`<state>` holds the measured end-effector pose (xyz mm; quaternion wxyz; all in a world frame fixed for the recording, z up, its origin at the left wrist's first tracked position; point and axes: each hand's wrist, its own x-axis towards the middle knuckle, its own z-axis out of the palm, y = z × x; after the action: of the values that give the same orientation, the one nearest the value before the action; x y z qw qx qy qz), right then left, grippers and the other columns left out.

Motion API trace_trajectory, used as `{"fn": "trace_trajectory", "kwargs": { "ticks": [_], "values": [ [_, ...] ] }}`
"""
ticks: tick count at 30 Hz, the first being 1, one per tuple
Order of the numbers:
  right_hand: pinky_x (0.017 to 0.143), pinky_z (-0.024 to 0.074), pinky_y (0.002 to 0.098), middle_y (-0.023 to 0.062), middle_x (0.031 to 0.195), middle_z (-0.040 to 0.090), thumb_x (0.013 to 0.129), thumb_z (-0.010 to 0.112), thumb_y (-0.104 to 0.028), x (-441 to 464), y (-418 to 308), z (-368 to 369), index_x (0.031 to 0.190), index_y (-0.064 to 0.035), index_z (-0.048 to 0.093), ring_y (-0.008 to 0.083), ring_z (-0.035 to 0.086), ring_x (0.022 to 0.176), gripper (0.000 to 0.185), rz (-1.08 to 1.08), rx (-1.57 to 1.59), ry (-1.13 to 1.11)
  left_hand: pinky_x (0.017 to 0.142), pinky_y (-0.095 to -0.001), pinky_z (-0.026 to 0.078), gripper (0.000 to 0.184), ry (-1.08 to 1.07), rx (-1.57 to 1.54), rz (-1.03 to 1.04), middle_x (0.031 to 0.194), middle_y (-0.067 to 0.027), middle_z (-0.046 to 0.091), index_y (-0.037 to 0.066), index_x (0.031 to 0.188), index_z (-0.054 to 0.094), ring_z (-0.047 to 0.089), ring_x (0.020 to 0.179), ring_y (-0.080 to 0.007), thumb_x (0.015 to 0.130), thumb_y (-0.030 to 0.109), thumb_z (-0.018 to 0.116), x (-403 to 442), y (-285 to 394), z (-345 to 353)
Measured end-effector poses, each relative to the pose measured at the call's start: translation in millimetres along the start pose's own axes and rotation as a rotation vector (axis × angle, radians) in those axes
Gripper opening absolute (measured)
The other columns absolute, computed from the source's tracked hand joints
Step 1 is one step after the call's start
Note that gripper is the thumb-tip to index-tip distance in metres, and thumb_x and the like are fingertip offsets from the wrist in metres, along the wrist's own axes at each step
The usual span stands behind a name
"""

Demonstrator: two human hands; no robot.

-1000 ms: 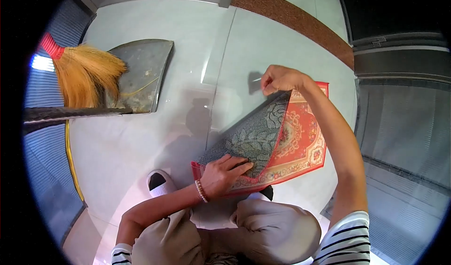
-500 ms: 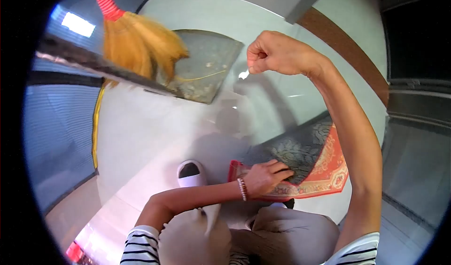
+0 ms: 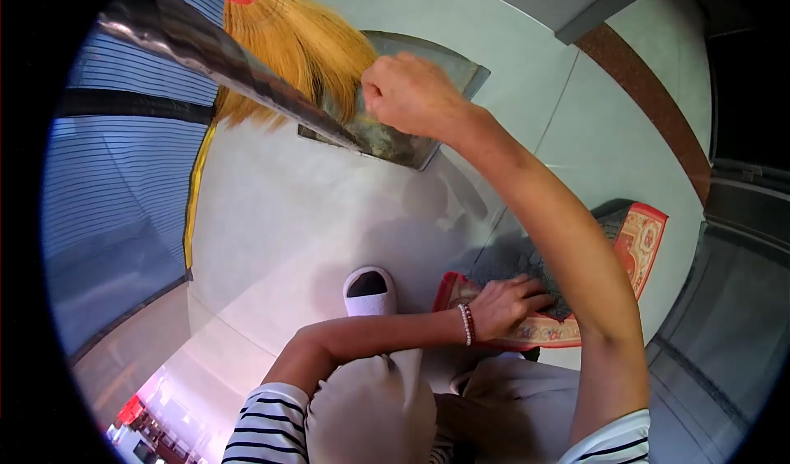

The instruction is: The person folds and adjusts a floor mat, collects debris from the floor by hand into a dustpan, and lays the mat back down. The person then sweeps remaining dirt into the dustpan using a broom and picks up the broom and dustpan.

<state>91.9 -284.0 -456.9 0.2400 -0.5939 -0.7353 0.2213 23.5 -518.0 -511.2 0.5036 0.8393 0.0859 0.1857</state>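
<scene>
My right hand (image 3: 411,94) is closed in a pinch above a flat grey dustpan (image 3: 424,147), beside the bristles of a straw broom (image 3: 300,44). Whatever its fingertips hold, if anything, is hidden. My left hand (image 3: 510,306), with a beaded bracelet at the wrist, is on a red patterned floor mat (image 3: 543,332), its fingers bent over the mat's turned-up dark grey side. The thumb is out of sight. My right forearm covers part of the mat.
A twisted metal pole (image 3: 222,57) slants from the upper left down to the dustpan. Striped blue mesh with a yellow edge (image 3: 197,192) borders the left. My slippered foot (image 3: 369,291) stands on pale floor tiles. A grey panel (image 3: 576,7) is at the top.
My right hand has moved left, from over the bare floor to over the dustpan, staying closed. My left hand remains on the mat. The view has shifted a little.
</scene>
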Motion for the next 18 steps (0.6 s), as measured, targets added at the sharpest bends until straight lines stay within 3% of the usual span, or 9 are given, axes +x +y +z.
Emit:
{"fn": "trace_trajectory", "kwargs": {
  "ticks": [3,6,9,15,18],
  "values": [
    [0.058,0.0440,0.0414,0.0144,0.062,0.059,0.069,0.053,-0.008,2.3,3.9,-1.9,0.062,-0.0040,0.058,0.0329,0.056,0.061,0.010,-0.068,-0.009,0.126,0.068,-0.0372,0.049,0.036,-0.006,0.008,-0.030,0.098,-0.0083,0.055,0.007,0.104,0.058,0.054,0.090,-0.0271,0.068,0.011,0.060,1.9,2.0,2.1],
    [0.060,0.0442,0.0414,0.0138,0.063,0.059,0.070,0.052,-0.007,0.8,0.6,-5.7,0.063,-0.0031,0.058,0.0334,0.056,0.063,0.010,0.017,0.020,0.043,0.068,-0.0370,0.049,0.034,-0.042,-0.010,-0.033,0.099,-0.0079,0.055,0.007,0.103,0.058,0.054,0.091,-0.0267,0.069,0.009,0.057,2.2,3.1,-0.6],
    [0.066,0.0457,0.0408,0.0133,0.075,0.063,0.071,0.050,-0.003,-0.8,8.1,3.0,0.082,-0.0074,0.064,0.0329,0.058,0.077,0.018,0.071,-0.060,-0.239,0.069,-0.0366,0.049,0.033,-0.067,0.013,-0.038,0.100,-0.0079,0.055,0.007,0.103,0.058,0.054,0.092,-0.0264,0.070,0.009,0.056,2.1,5.9,-5.8],
    [0.077,0.0461,0.0408,0.0126,0.099,0.063,0.074,0.042,0.005,-22.3,10.7,-5.5,0.122,-0.0250,0.053,0.0311,0.056,0.098,0.057,0.059,-0.177,-0.428,0.071,-0.0354,0.050,0.033,-0.067,0.054,-0.055,0.101,-0.0080,0.055,0.007,0.104,0.058,0.054,0.093,-0.0260,0.071,0.010,0.054,2.0,7.1,-3.9],
    [0.075,0.0459,0.0427,0.0113,0.102,0.062,0.077,0.044,0.002,-22.6,15.7,-1.8,0.112,-0.0211,0.060,0.0309,0.057,0.096,0.044,0.049,-0.198,-0.333,0.071,-0.0351,0.050,0.033,-0.046,0.042,-0.031,0.102,-0.0084,0.056,0.007,0.105,0.058,0.054,0.093,-0.0260,0.072,0.010,0.054,1.2,3.4,0.6]
  ]
}}
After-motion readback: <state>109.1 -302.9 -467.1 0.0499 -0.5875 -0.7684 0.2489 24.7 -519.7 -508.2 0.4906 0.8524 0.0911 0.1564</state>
